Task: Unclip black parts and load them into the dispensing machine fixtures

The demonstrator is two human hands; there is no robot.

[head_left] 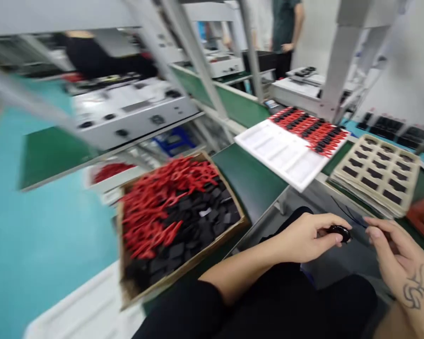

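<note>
My left hand [309,238] is closed in a pinch round a small, glossy black round piece [340,232]. Off to its right, my right hand [397,254] has thumb and fingers pinched on a thin black cord [351,216], which curves up and away to the left. Whether the cord joins the round piece I cannot tell. Both hands are over my lap, in front of the bench edge. To the left of my left arm stands a cardboard box [245,221] heaped with red plier-shaped pieces [159,207] and black blocks [198,221].
Beyond my hands, a white tray [268,153] carries rows of red and black pieces [311,129]. At the right lies a stack of cream trays with cutouts [367,160]. Metal posts [201,61] rise ahead. A person [286,28] stands in the background.
</note>
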